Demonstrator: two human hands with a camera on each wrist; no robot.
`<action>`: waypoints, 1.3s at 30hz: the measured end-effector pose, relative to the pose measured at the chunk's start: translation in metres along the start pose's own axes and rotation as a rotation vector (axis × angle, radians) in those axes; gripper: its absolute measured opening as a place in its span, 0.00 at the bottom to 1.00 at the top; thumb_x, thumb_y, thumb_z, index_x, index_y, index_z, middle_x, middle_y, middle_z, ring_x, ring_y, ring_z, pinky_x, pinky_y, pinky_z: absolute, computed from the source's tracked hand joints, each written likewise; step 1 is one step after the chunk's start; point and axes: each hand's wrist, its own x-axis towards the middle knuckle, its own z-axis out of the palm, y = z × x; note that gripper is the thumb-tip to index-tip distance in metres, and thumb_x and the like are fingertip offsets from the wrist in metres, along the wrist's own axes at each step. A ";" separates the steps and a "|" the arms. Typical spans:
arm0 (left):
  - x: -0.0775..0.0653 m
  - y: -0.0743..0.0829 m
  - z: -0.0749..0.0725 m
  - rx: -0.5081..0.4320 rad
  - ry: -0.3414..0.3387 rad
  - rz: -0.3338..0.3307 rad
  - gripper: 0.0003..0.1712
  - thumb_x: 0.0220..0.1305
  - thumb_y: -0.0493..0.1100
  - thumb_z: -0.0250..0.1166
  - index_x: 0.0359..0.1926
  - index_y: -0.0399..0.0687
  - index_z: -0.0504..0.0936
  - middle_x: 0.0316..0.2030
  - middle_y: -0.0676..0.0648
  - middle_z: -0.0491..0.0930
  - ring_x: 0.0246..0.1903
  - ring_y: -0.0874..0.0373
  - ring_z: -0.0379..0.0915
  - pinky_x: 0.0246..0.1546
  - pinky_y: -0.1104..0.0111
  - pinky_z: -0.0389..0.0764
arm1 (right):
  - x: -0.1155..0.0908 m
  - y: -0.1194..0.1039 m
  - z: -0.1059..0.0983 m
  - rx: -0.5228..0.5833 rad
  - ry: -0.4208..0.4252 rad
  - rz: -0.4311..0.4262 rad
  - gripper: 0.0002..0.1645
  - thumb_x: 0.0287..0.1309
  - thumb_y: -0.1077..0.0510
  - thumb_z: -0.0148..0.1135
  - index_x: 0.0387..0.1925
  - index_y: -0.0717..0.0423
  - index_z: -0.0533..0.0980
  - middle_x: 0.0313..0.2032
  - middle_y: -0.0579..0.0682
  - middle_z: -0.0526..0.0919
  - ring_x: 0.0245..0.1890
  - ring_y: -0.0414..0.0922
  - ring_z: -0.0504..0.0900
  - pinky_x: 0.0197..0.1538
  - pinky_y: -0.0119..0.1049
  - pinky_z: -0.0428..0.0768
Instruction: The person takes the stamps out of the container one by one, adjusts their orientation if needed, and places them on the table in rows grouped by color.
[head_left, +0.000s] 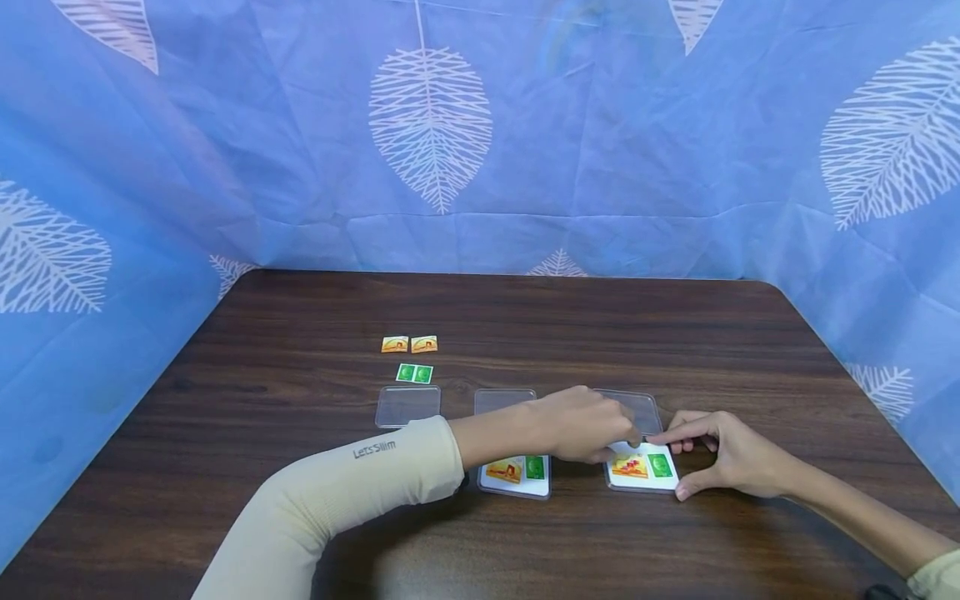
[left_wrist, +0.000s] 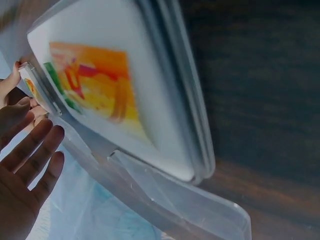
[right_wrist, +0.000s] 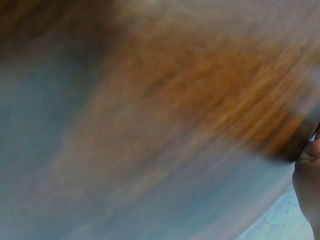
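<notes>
A small clear plastic case (head_left: 670, 450) lies in front of me with its lid (head_left: 637, 408) folded back. On its white inside sit an orange picture piece (head_left: 628, 467) and a green one (head_left: 661, 465). My right hand (head_left: 738, 458) holds this case at its right side, thumb at the front corner and index finger along the back edge. From the left my left hand (head_left: 573, 423) reaches across, fingertips at the case's back left part; its other fingers are spread in the left wrist view. A second case (head_left: 543, 487) with orange and green pieces lies under the left wrist.
Two orange pieces (head_left: 423, 344) and two green pieces (head_left: 423, 374) lie farther back on the dark wooden table (head_left: 225, 417). A clear lid (head_left: 408, 407) lies at left, with the area before it hidden by my left sleeve (head_left: 360, 475). Blue patterned cloth (head_left: 300, 125) surrounds the table.
</notes>
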 end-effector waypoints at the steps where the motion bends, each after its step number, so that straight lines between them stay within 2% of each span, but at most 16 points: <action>1: 0.001 0.000 0.001 -0.002 -0.004 -0.001 0.21 0.75 0.49 0.64 0.65 0.58 0.81 0.59 0.56 0.82 0.48 0.66 0.82 0.43 0.78 0.80 | 0.000 0.000 0.000 -0.001 0.000 0.002 0.35 0.40 0.68 0.83 0.56 0.59 0.84 0.38 0.44 0.82 0.30 0.42 0.71 0.25 0.36 0.65; 14: 0.011 0.002 0.003 -0.034 -0.024 -0.001 0.21 0.74 0.50 0.65 0.65 0.59 0.81 0.58 0.57 0.81 0.47 0.68 0.80 0.45 0.79 0.78 | 0.001 -0.003 -0.001 -0.064 0.015 -0.001 0.35 0.38 0.66 0.85 0.54 0.52 0.86 0.32 0.42 0.78 0.29 0.41 0.69 0.26 0.36 0.62; 21: 0.015 -0.003 0.005 -0.125 -0.027 0.003 0.16 0.74 0.48 0.66 0.60 0.57 0.84 0.53 0.58 0.81 0.45 0.70 0.77 0.44 0.80 0.77 | 0.001 -0.002 -0.001 -0.021 0.003 0.010 0.35 0.39 0.68 0.83 0.55 0.54 0.85 0.33 0.44 0.77 0.29 0.42 0.69 0.25 0.37 0.62; 28: 0.017 0.001 0.008 -0.188 -0.070 -0.023 0.19 0.73 0.50 0.67 0.62 0.59 0.83 0.49 0.58 0.80 0.41 0.71 0.75 0.39 0.80 0.75 | -0.003 0.000 0.002 -0.022 0.000 0.022 0.35 0.40 0.68 0.83 0.55 0.54 0.85 0.34 0.43 0.79 0.29 0.42 0.69 0.25 0.36 0.61; 34: 0.017 0.004 0.011 -0.205 -0.056 -0.006 0.19 0.71 0.49 0.68 0.61 0.58 0.84 0.45 0.58 0.81 0.38 0.72 0.74 0.36 0.82 0.73 | -0.005 0.000 0.003 -0.002 -0.009 0.011 0.35 0.40 0.69 0.83 0.55 0.56 0.85 0.34 0.44 0.79 0.30 0.42 0.71 0.25 0.36 0.64; 39: 0.018 0.002 0.008 -0.214 -0.050 -0.016 0.19 0.70 0.47 0.69 0.60 0.57 0.84 0.42 0.58 0.80 0.37 0.71 0.74 0.36 0.82 0.73 | -0.002 -0.001 0.001 -0.034 0.009 0.014 0.34 0.38 0.67 0.84 0.54 0.55 0.85 0.31 0.44 0.77 0.30 0.42 0.70 0.25 0.37 0.63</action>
